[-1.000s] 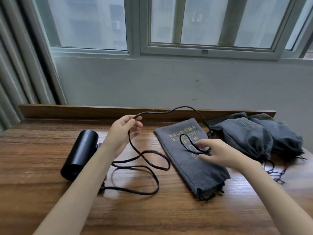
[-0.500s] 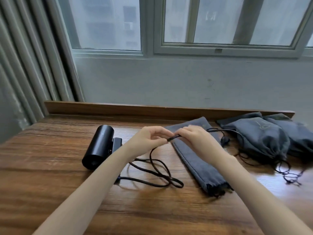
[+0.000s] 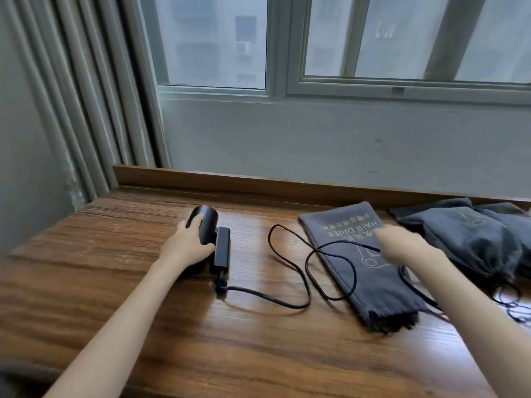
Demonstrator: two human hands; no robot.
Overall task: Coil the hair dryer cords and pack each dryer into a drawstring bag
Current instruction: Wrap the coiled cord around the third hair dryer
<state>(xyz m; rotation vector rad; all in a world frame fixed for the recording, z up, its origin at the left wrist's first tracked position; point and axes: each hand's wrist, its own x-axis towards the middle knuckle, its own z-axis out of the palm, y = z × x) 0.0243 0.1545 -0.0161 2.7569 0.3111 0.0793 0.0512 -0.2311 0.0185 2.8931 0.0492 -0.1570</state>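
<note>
A black hair dryer (image 3: 207,228) lies on the wooden table (image 3: 230,340) with its folded handle (image 3: 221,250) beside it. My left hand (image 3: 186,244) is closed around the dryer's barrel. Its black cord (image 3: 290,304) runs loose from the handle across the table and over a flat grey drawstring bag (image 3: 336,231) printed "HAIR DRIER". My right hand (image 3: 402,248) is blurred above that bag, fingers curled at the cord's far end; the grip itself is hard to make out.
Two filled grey drawstring bags (image 3: 474,239) lie at the far right, their strings (image 3: 514,308) trailing on the table. A raised wooden lip (image 3: 258,182) runs along the back under the window wall. Curtains (image 3: 71,110) hang at the left.
My hands have split apart: the left dropped the cord and took hold of the dryer, the right swung right over the flat bag. The gathered loops have spread loose across the table.
</note>
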